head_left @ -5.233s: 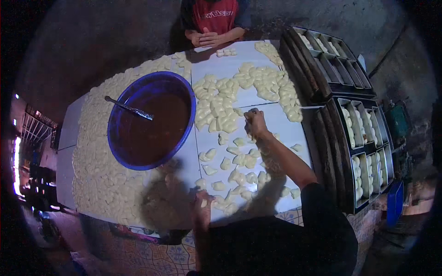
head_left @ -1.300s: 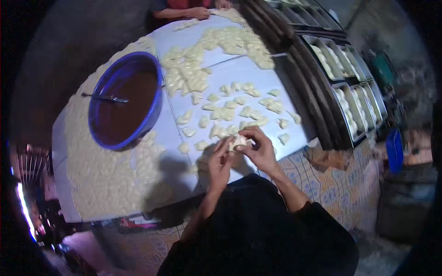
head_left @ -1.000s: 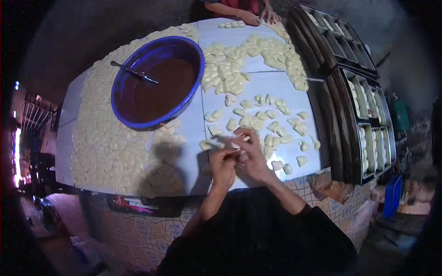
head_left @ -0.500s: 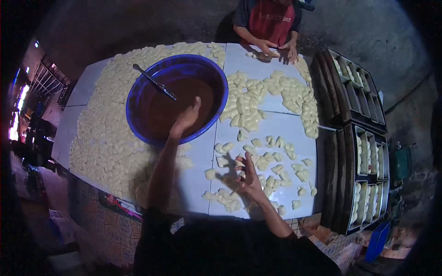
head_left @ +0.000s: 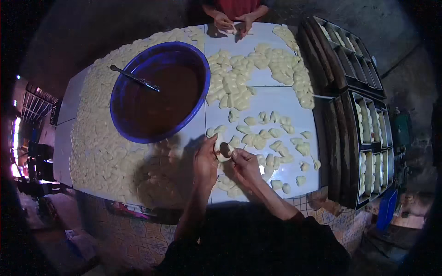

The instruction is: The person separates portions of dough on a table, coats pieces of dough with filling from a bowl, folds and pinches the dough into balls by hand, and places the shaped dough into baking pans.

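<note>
Between my two hands is a piece of pale dough [head_left: 219, 146] with a dab of brown filling on it. My left hand [head_left: 205, 162] cups the dough from the left, fingers bent around it. Thumb and fingers of my right hand [head_left: 246, 166] pinch its right edge. Just up and to the left stands a wide blue basin [head_left: 206, 99] of brown filling, a metal spoon [head_left: 133, 77] leaning inside it. Loose dough pieces [head_left: 258, 138] lie scattered on the white tabletop [head_left: 276, 102] beyond and right of my hands.
Dough pieces [head_left: 99, 156] cover the table's left side, and more lie in a cluster [head_left: 232, 78] beyond. Stacked dark trays with divided metal pans [head_left: 368, 124] stand along the right edge. Across the table, a co-worker's hands [head_left: 235, 23] handle dough.
My left hand has come out from over the basin and moved right to the dough. My right hand, earlier spread, now pinches the dough's edge. The view has shifted.
</note>
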